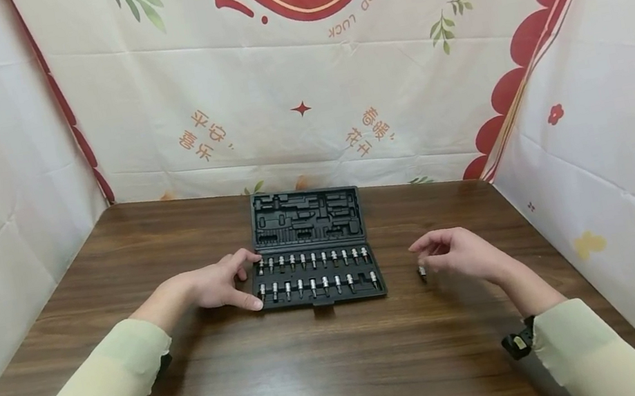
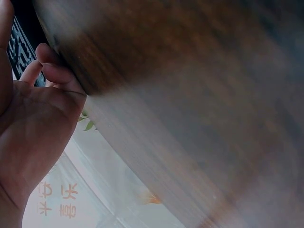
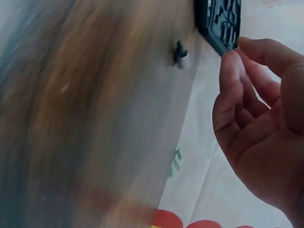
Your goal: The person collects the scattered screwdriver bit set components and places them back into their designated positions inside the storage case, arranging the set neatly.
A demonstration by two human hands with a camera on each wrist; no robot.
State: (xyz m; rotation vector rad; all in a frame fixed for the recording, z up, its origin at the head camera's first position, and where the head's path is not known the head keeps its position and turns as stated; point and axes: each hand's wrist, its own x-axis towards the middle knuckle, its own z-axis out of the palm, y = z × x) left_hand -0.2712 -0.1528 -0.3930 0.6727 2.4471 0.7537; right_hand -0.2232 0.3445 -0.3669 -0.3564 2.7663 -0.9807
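Observation:
A black plastic case (image 1: 317, 269) lies open on the table, its lid (image 1: 306, 216) leaning back with moulded recesses. Two rows of silver bit sockets (image 1: 313, 287) sit in its lower half, with a gap near the right end of the front row. My left hand (image 1: 221, 283) rests at the case's left side, thumb at the front corner and forefinger near the back row. To the right of the case, my right hand (image 1: 456, 255) is over a loose bit socket (image 3: 181, 56) on the table. Its fingers are loosely bent, and the right wrist view shows the socket apart from them.
The brown wooden table (image 1: 321, 372) extends around the case. White printed cloth (image 1: 271, 72) hangs behind it and along both sides. A black wrist camera (image 1: 518, 341) sits at the right cuff.

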